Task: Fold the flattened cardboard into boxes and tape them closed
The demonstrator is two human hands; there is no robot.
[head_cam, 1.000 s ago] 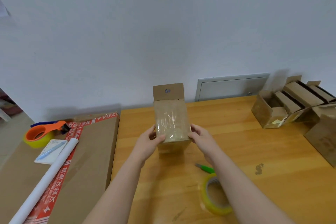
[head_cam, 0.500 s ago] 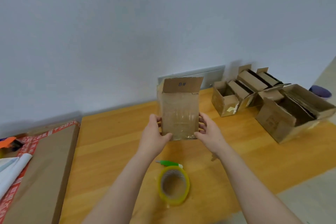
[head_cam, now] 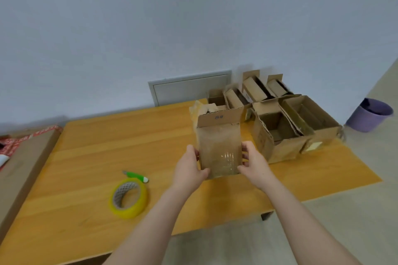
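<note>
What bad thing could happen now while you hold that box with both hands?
The box is held only near its bottom by the left hand and right hand, so it might tip or slip. Its top flap stands open and could catch on the open boxes close by. The green cutter lies loose beside the tape roll; a careless reach might meet its tip.

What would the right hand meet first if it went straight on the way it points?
Likely the cardboard box that the right hand grips; it points into the box's right side.
</note>
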